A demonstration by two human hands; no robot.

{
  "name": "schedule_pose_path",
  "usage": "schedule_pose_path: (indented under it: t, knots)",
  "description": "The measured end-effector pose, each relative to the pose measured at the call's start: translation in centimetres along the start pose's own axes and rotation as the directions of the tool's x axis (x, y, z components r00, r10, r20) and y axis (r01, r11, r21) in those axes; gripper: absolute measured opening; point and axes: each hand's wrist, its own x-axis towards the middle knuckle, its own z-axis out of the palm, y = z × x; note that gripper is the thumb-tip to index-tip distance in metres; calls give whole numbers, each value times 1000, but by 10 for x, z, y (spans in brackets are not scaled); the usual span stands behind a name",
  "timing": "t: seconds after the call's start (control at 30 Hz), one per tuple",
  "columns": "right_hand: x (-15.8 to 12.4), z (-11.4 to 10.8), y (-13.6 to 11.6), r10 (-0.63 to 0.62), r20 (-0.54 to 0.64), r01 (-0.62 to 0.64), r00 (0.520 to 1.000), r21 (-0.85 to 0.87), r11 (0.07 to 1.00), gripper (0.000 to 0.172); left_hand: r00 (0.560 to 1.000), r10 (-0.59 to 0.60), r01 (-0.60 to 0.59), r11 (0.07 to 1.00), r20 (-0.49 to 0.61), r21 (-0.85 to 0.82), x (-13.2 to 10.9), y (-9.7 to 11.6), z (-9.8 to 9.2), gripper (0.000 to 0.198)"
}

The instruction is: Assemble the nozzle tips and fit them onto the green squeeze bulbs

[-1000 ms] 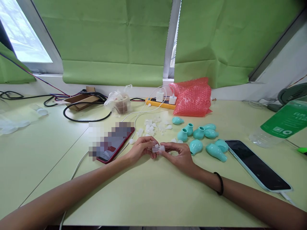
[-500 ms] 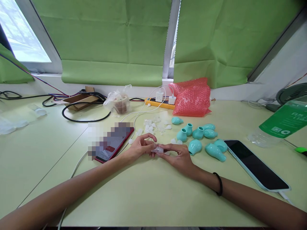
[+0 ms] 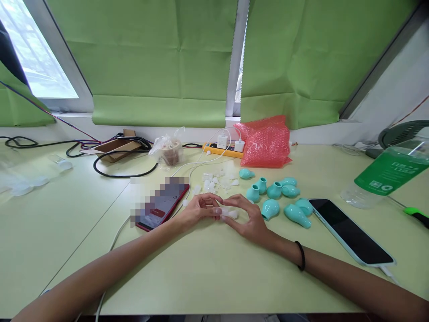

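Observation:
Close together over the middle of the table, my hands meet at a small clear plastic piece (image 3: pixel 225 212). My left hand (image 3: pixel 201 210) pinches it between thumb and curled fingers; its exact shape is partly hidden by the fingertips. My right hand (image 3: pixel 251 220) is arched, thumb and index finger apart, with the thumb tip beside the piece. Whitish translucent bits (image 3: pixel 233 214) show in the gap of that hand. Behind the hands lies a scatter of small clear and white plastic pieces (image 3: pixel 210 182). Several glossy turquoise bulb-shaped parts (image 3: pixel 270 209) lie right of my right hand.
A red-cased phone (image 3: pixel 164 203) lies left, a second phone (image 3: pixel 351 232) right, both near cables. A tilted green-labelled bottle (image 3: pixel 385 172) stands far right. At the back are red bubble wrap (image 3: pixel 266 143), a power strip (image 3: pixel 223 151), a bagged tape roll (image 3: pixel 170 154) and an open carton (image 3: pixel 117 152).
My right index finger has lifted off the clear piece and the right hand has opened wider. My left hand keeps its pinch. The whole view has shifted slightly.

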Motion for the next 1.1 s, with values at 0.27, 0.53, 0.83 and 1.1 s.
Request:
schedule_pose_path:
  t: [0.27,0.53,0.83,1.1]
  knots:
    - [46,-65,16,-128,-43,87,991,-527,846,26,989,8,7,995,-150,97,1,-5,9,35]
    - [35,-64,40,60,227,121,972,-705,699,18,984,76,-60,993,-163,105,-1,-7,15,33]
    - [13,-29,-15,-119,105,131,987,-116,985,21,840,403,-285,898,-364,336,-19,9,18,26]
    - [-15,10,-5,83,190,-83,978,-7,997,42,745,520,-325,830,-418,454,-36,-3,26,12]
